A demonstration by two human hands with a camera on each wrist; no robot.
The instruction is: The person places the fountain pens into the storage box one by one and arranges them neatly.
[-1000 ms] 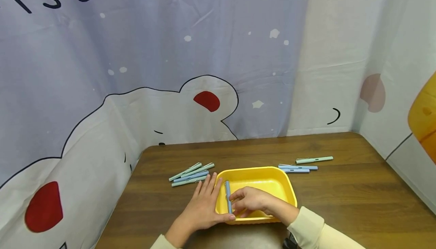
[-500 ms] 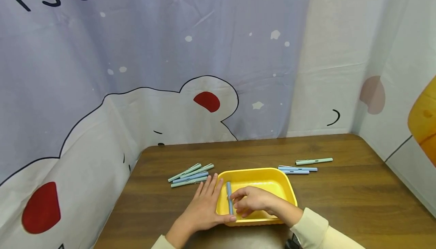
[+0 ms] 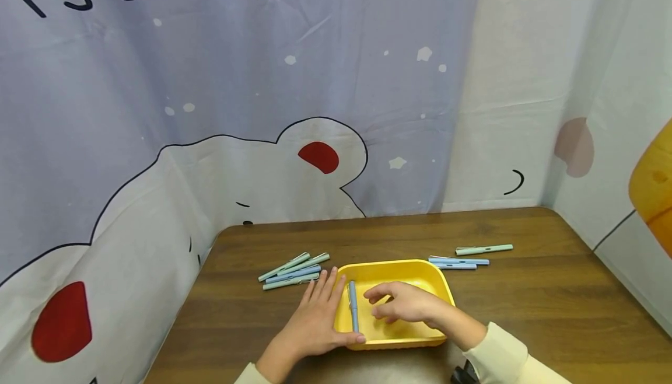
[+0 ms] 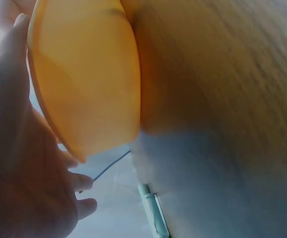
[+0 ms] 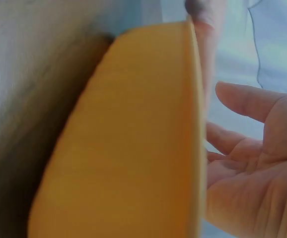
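The left hand (image 3: 316,321), fingers straight, rests on the yellow tray (image 3: 415,274). Inside, a blue pen (image 3: 353,307) runs lengthwise forward between both hands, near end closest to the left thumb. The right hand (image 3: 405,303), loosely curved, holding nothing, hovers just right of the pen.

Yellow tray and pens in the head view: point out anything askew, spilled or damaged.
Nothing looks spilled or damaged. Only mildly untidy: left of the rectangular yellow plastic tray, three slim pale-green pens and one slim blue pen lie bunched at uneven angles, not parallel.
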